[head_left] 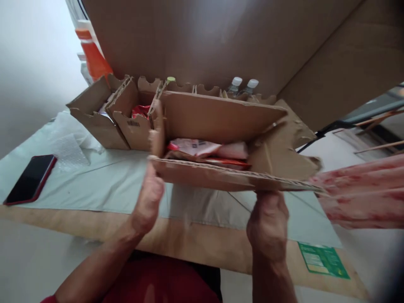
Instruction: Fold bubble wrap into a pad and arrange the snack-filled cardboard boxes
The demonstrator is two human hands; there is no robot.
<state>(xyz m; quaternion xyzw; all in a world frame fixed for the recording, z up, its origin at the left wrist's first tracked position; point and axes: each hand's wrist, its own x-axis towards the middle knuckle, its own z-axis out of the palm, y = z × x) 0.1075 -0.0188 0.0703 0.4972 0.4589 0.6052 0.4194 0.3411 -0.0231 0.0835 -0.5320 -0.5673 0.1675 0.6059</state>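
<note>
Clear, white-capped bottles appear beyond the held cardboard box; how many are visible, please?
2: the left bottle and the right bottle, side by side beyond the held box. Others may be hidden behind it.

We have packets [202, 148] in the box [205, 174] — our left hand [150, 187] at its left end, our right hand [269, 223] at its near side. To the box's left stand 2 bins [134, 134]; farther left lies a phone [31, 180]. Behind the box are 2 bottles [234, 87] — to its right, a cloth [362, 191].
</note>
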